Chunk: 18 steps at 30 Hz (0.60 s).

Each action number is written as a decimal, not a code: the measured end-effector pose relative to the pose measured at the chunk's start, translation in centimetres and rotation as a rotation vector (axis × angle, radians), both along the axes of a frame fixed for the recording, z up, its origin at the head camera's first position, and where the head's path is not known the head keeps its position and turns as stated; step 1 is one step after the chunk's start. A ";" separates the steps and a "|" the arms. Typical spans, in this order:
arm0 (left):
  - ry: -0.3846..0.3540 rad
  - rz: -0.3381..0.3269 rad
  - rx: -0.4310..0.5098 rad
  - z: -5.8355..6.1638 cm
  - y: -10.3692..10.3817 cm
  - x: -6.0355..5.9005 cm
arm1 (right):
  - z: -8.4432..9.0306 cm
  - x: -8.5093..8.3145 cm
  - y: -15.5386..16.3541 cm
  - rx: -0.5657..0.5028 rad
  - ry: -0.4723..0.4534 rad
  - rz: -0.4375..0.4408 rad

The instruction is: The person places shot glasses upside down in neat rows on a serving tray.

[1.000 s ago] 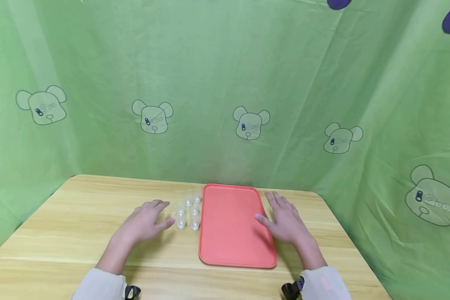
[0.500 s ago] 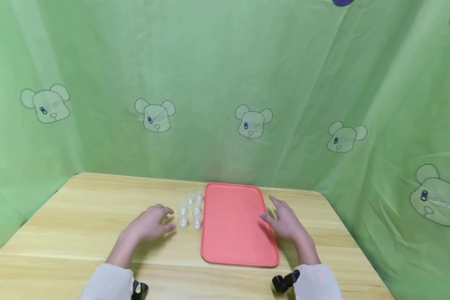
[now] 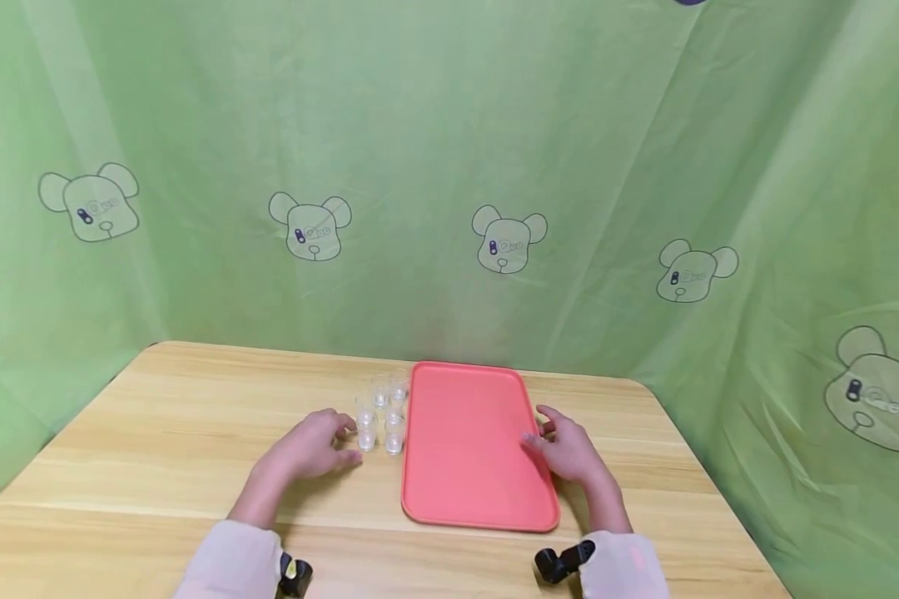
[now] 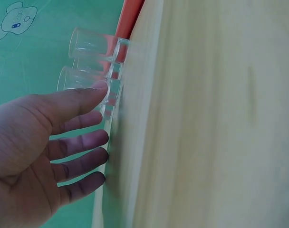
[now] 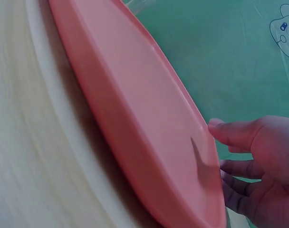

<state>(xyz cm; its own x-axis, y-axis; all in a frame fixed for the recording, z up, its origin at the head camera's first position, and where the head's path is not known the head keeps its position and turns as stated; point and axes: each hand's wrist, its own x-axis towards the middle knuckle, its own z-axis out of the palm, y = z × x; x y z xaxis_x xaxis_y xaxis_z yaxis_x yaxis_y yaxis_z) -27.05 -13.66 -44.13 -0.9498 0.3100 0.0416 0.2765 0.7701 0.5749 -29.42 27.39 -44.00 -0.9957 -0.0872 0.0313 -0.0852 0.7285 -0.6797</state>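
Note:
Several small clear shot glasses [image 3: 394,438] stand upright in a cluster along the left edge of a red rectangular tray [image 3: 464,449]. My left hand [image 3: 310,445] is beside the nearest glasses, its fingers loosely bent. In the left wrist view the thumb of that hand overlaps the lower glasses [image 4: 90,43], and the other fingers are spread below them. At the tray's right side is my right hand [image 3: 567,451], thumb at the rim and the other fingers along the outside. The right wrist view shows its thumb tip right at the rim of the tray [image 5: 149,95].
The wooden table [image 3: 157,449] extends to both sides and in front of the tray. A green curtain [image 3: 404,166] with bear-head prints hangs behind the table and along its sides. Black wrist devices [image 3: 295,576] show at both sleeves.
My left hand has moved right, closer to the glasses, and its fingers have bent more. My right hand's fingers have drawn in at the tray's right rim. Glasses and tray stay put.

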 end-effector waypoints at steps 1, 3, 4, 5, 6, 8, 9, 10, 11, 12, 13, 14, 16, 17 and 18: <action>-0.002 -0.001 0.006 0.0 0.1 -0.1 | -0.1 0.0 0.0 -0.010 0.003 0.004; -0.004 -0.004 0.019 0.0 0.2 -0.2 | -0.2 0.0 0.1 -0.023 0.011 0.005; -0.005 -0.005 0.025 0.0 0.2 -0.3 | -0.3 0.0 0.1 -0.028 0.017 0.004; -0.004 -0.006 0.028 -0.1 0.2 -0.4 | -0.4 0.0 0.2 -0.033 0.021 0.000; -0.003 -0.006 0.029 -0.1 0.3 -0.5 | -0.5 0.0 0.2 -0.039 0.023 -0.002; 0.001 -0.003 0.023 -0.2 0.3 -0.6 | -0.7 -0.1 0.3 -0.052 0.023 -0.008; 0.000 0.001 0.020 -0.2 0.4 -0.7 | -0.8 -0.2 0.3 -0.061 0.021 -0.015; 0.002 0.003 0.018 -0.2 0.4 -0.8 | -0.9 -0.2 0.4 -0.069 0.018 -0.022; 0.001 0.006 0.015 -0.3 0.5 -0.8 | -1.0 -0.2 0.4 -0.077 0.014 -0.026; 0.004 0.007 0.013 -0.3 0.5 -0.9 | -1.0 -0.2 0.4 -0.083 0.010 -0.029; 0.004 0.007 0.012 -0.3 0.6 -1.0 | -1.1 -0.3 0.5 -0.084 0.009 -0.032; 0.005 0.008 0.012 -0.3 0.6 -1.0 | -1.2 -0.2 0.5 -0.086 0.006 -0.039; 0.002 0.003 0.018 -0.3 0.8 -1.1 | -1.3 -0.2 0.6 -0.078 0.008 -0.042; 0.003 0.001 0.022 -0.3 0.8 -1.1 | -1.3 -0.3 0.6 -0.072 0.011 -0.039; 0.003 -0.001 0.027 -0.3 0.8 -1.2 | -1.3 -0.3 0.6 -0.068 0.015 -0.039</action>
